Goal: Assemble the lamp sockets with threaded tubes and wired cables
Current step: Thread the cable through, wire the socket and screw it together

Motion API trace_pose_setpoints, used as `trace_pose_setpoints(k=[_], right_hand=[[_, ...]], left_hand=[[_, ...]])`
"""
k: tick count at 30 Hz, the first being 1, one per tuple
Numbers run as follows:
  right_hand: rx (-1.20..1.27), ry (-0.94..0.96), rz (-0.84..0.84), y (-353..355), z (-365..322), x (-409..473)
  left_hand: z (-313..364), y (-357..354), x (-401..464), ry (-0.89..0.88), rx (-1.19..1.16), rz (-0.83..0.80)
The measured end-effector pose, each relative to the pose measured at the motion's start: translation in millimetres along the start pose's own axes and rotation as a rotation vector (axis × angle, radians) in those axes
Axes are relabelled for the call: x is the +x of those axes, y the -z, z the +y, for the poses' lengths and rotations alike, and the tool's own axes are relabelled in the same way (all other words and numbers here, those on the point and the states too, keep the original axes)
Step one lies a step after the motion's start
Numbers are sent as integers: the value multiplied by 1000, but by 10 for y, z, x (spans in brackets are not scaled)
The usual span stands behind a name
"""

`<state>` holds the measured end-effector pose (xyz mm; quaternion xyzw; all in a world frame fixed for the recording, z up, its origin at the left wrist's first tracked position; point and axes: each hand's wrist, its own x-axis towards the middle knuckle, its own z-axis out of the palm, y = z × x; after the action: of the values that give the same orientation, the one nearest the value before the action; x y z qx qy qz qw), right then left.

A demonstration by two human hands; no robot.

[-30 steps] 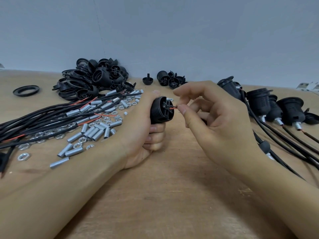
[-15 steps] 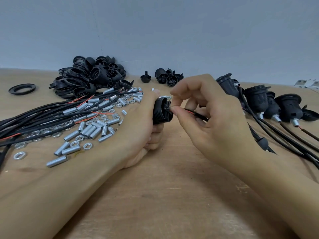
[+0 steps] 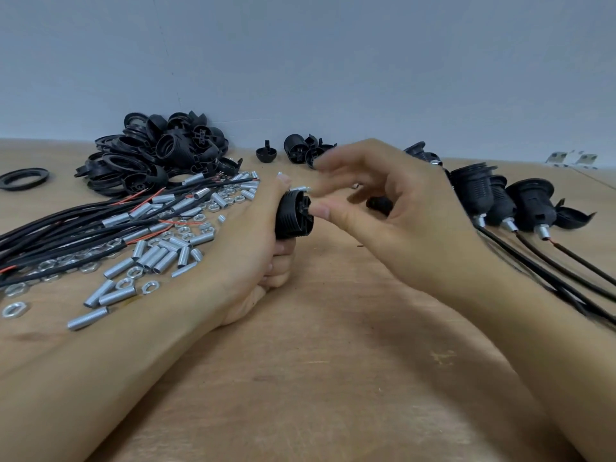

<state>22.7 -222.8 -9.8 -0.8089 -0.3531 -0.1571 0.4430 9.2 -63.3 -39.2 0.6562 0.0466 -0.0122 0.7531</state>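
Wooden table (image 3: 333,378) is carrying everything: black cables (image 3: 66,225) lying at left among threaded tubes (image 3: 156,258), finished sockets (image 3: 500,201) sitting at right. Left hand (image 3: 256,248) is gripping a black socket (image 3: 293,213) at centre, fingers curled round it. Right hand (image 3: 400,211) is hovering beside it, thumb touching its end, fingers blurred, loosely spread.

Dim even light, blurred fingers, wide-angle bowing

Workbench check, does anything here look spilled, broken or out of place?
Nothing looks damaged. One black ring lies alone at far left, apart from the socket parts pile; threaded tubes and nuts lie loosely scattered.
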Motion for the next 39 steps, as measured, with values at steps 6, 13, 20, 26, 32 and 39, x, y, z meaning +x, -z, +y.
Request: trace_pose_setpoints(k=[6, 13, 20, 26, 32, 39], right_hand=[[-492, -304, -251, 812, -83, 70], [-587, -679, -656, 836, 53, -37], [-540, -561, -532, 861, 74, -5], [-631, -724, -602, 945, 143, -73], [-624, -661, -595, 850, 174, -69], [-543, -519, -533, 693, 183, -68]], left_hand=[[-23, 62, 20, -58, 192, 87], [-1, 36, 13, 10, 119, 74], [23, 18, -26, 39, -16, 3], [13, 26, -12, 32, -25, 9], [5, 32, -6, 34, -21, -4], [7, 28, -10, 28, -19, -13]])
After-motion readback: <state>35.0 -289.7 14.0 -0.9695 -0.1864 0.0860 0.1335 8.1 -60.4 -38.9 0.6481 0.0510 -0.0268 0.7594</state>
